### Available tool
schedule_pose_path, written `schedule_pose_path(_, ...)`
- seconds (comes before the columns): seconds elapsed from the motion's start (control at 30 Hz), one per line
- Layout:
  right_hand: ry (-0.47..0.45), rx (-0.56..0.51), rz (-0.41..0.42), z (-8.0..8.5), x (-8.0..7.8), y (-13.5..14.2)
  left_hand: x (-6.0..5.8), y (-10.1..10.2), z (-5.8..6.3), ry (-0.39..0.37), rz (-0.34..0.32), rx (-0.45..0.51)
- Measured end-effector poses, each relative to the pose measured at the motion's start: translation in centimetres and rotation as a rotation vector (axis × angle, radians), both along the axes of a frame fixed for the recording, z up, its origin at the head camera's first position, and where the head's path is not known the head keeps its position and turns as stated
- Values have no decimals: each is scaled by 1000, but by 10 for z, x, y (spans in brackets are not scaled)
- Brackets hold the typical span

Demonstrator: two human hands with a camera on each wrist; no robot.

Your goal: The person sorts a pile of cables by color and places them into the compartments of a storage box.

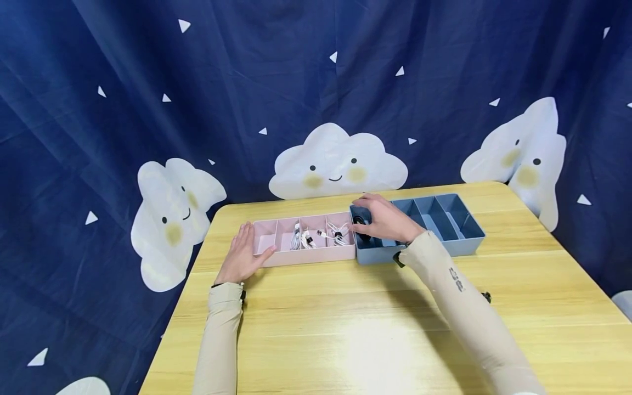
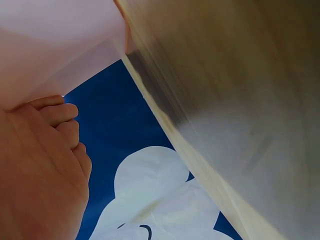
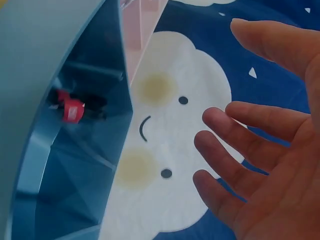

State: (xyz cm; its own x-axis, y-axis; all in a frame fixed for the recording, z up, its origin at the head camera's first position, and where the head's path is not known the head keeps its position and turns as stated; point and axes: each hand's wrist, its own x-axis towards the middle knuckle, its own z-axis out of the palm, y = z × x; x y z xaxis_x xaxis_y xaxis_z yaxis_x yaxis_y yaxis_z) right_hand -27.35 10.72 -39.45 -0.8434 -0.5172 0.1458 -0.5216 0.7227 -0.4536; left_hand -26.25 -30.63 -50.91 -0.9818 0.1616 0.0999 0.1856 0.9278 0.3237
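Observation:
My left hand (image 1: 242, 255) rests against the left end of a pink divided box (image 1: 316, 256), its thumb along the front wall. In the left wrist view the fingers (image 2: 67, 117) touch the pink wall. White cables (image 1: 295, 237) lie bundled in several of its compartments. My right hand (image 1: 387, 218) is over the left part of a blue divided box (image 1: 419, 253), and a black coiled cable (image 1: 364, 237) shows beneath it. In the right wrist view that hand's fingers (image 3: 240, 132) are spread with nothing between them; a black item with a red band (image 3: 74, 111) lies inside the blue box.
The two boxes stand end to end toward the back of a wooden table (image 1: 316, 318). Behind it hangs a dark blue curtain (image 1: 247, 82) with clouds. A small dark object (image 1: 486, 297) shows beside the right forearm.

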Motion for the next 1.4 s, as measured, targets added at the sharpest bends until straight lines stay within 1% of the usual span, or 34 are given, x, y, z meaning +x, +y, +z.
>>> schedule_pose_path(0.17,-7,-14,-42,1,9,19,-1,-1,1,4,-1,3)
schedule_pose_path(0.33,8,-26,-56,0,18,36,0,-1,2,3,-2,5)
schedule_pose_path(0.43,-8,-33,-74,0,24,46,0,-1,1,6,-2,-2)
schedule_pose_path(0.57,-40,-36,-123,-1,32,59,0,0,1,5,-1,1)
schedule_pose_path(0.67,-43,-38,-145,-3,36,68,-1,0,1,5,-2,5)
schedule_pose_path(0.9,-13,-35,-147,-10,45,85,-1,-1,-1,13,-2,3)
schedule_pose_path(1.13,27,-39,-171,-15,58,102,-1,-1,0,12,-2,-4)
schedule_pose_path(1.4,48,-57,-194,-22,73,120,0,-1,1,15,-4,-7)
